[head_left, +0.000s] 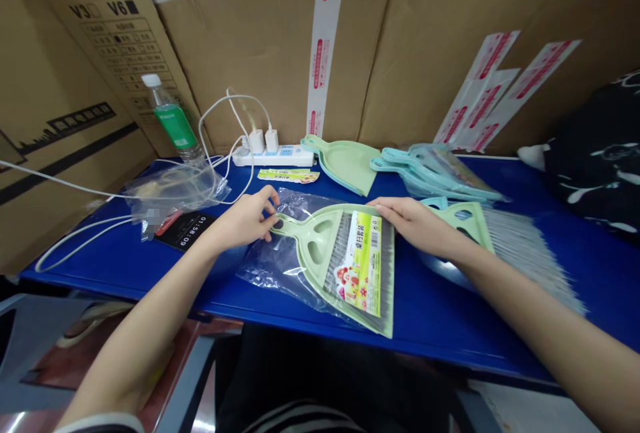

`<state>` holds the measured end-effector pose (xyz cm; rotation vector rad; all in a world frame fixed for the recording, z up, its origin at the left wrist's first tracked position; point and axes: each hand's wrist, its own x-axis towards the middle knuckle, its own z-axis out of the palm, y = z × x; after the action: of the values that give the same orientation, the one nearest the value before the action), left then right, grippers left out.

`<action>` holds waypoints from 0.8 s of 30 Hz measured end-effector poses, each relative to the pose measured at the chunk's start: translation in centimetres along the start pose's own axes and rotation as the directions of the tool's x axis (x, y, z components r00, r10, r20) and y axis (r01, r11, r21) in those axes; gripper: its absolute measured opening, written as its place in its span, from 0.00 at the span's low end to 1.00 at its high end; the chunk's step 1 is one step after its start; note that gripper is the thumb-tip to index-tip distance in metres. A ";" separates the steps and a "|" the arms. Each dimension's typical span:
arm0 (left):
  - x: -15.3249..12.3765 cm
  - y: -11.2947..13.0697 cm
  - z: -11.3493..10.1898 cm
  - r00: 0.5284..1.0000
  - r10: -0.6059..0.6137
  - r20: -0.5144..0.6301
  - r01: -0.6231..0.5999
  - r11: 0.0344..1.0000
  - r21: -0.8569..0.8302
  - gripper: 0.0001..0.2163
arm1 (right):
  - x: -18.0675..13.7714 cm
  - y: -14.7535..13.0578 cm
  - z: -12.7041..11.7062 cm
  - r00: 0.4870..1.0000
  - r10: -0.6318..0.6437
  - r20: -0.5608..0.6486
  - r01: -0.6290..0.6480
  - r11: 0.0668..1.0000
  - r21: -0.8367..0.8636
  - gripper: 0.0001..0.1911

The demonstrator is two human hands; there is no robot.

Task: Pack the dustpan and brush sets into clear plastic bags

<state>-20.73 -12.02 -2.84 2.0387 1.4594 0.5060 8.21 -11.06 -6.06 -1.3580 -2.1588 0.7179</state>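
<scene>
A pale green dustpan point(313, 253) lies in front of me with a grey-bristled brush and a printed card point(360, 263) in its pan. The fingers of my left hand point(253, 216) are curled round the end of its handle. At the upper right corner, my right hand point(413, 219) grips the pan's edge, fingers partly hidden. Spread beneath the dustpan is a clear plastic bag point(270, 273). Beyond my right wrist is a green brush point(525, 246) with pale grey bristles, partly covered by my forearm.
Farther back lie a green dustpan point(350, 156), several blue dustpans point(435, 173), some of them in plastic, and loose printed cards point(287, 175). A power strip point(275, 155) with white cables, a bottle point(173, 119) and a phone point(185, 229) stand left. Cardboard point(280, 53) walls the blue table point(115, 253).
</scene>
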 end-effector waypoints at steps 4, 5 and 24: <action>0.0 -0.2 0.0 0.998 -0.004 0.055 0.008 0.998 -0.068 0.07 | -0.4 -0.1 -0.1 0.993 0.090 0.077 -0.106 0.967 0.231 0.24; 0.0 -0.3 0.0 0.998 -0.010 0.062 0.015 0.997 -0.074 0.07 | -0.5 -0.2 -0.1 0.986 0.130 0.102 -0.155 0.940 0.305 0.22; 0.4 -0.7 0.0 0.995 -0.059 0.077 0.062 0.997 -0.034 0.08 | -0.3 -0.7 0.0 0.928 0.235 0.287 -0.371 0.546 0.751 0.08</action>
<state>-21.05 -11.50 -3.32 1.9572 1.4514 0.4224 7.90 -11.61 -5.65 -1.1622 -1.3301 1.7307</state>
